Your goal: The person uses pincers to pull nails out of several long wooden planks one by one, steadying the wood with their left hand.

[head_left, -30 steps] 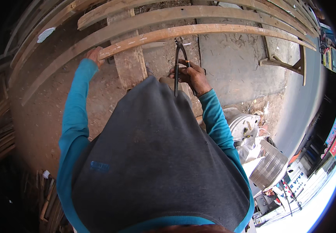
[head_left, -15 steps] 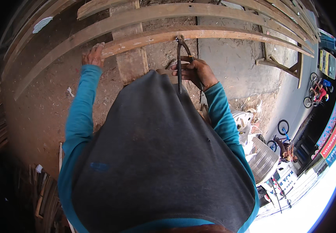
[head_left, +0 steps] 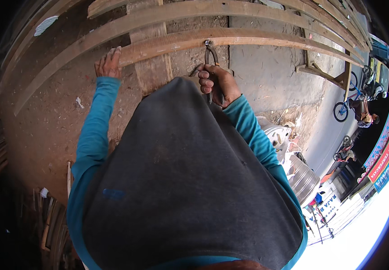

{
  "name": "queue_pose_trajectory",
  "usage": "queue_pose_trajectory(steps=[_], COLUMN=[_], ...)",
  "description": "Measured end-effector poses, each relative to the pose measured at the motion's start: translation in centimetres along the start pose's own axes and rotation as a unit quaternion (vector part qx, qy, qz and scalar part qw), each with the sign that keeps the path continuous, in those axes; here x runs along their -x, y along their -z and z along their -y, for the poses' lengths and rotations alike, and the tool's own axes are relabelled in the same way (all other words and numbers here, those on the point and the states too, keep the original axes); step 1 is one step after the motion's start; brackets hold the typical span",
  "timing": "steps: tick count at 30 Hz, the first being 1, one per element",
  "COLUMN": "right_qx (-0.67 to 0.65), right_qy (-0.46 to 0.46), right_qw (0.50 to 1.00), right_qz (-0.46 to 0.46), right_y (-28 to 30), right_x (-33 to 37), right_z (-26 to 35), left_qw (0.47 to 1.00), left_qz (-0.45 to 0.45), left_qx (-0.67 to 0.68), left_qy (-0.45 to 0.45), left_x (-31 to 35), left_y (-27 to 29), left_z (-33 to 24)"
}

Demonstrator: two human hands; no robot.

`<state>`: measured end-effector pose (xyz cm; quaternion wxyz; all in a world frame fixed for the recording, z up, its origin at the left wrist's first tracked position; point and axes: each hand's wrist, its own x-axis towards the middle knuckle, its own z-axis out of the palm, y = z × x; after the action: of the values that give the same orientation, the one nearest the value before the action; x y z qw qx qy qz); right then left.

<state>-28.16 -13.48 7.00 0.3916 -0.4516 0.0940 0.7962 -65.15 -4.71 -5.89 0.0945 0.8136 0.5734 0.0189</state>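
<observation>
A long, narrow wooden plank lies across in front of me, its surface scuffed with pale marks. My left hand is closed around its left end. A pair of pincers is in my right hand, with the fingers wrapped round both handles. The pincers' jaws are at the plank's near side, at a small dark spot close to its middle. Whether a nail sits between the jaws is too small to tell. My palm and fingers cover most of the handles.
Several more planks run parallel beyond this one, and a wide board lies crosswise beneath. A metal drum and white scrap are at my right. Beyond is a road with cyclists. Wood pieces are stacked lower left.
My right hand has closed from loose, spread fingers to a full grip, bringing the pincers' handles together. My left hand stays at the plank's end. Cyclists on the road have moved.
</observation>
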Motion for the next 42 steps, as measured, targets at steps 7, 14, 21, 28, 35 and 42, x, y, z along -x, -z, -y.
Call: queue_pose_trajectory(steps=[7,14,21,28,35,42], right_qx=[0.302,0.524,0.232,0.217,0.195,0.259], right_qy=[0.307,0.353,0.267,0.143,0.091,0.022], right_qw=[0.894,0.761,0.897,0.958,0.976,0.965], right_qz=[-0.126,-0.145,-0.263,-0.119,-0.042,-0.043], right_y=[0.4,8.2,16.7,9.0,5.8,5.5], right_x=[-7.5,-6.1,2.4,4.9,2.5,3.1], right_z=[-9.4,-7.7,-0.4,2.2,1.8,5.3], left_qw=[0.996,0.977,0.991,0.999,0.999,0.996], left_qz=[0.072,0.112,0.116,0.013,-0.015,-0.086], left_qx=[0.029,0.178,0.068,0.004,0.004,0.006], left_qy=[0.039,-0.027,0.02,0.029,0.028,0.032], left_x=[0.9,-0.6,-0.4,-0.8,-0.2,0.2], left_y=[-1.0,-1.4,1.4,0.8,0.8,-0.6], left_z=[3.0,1.1,0.0,-3.2,-3.5,-3.6])
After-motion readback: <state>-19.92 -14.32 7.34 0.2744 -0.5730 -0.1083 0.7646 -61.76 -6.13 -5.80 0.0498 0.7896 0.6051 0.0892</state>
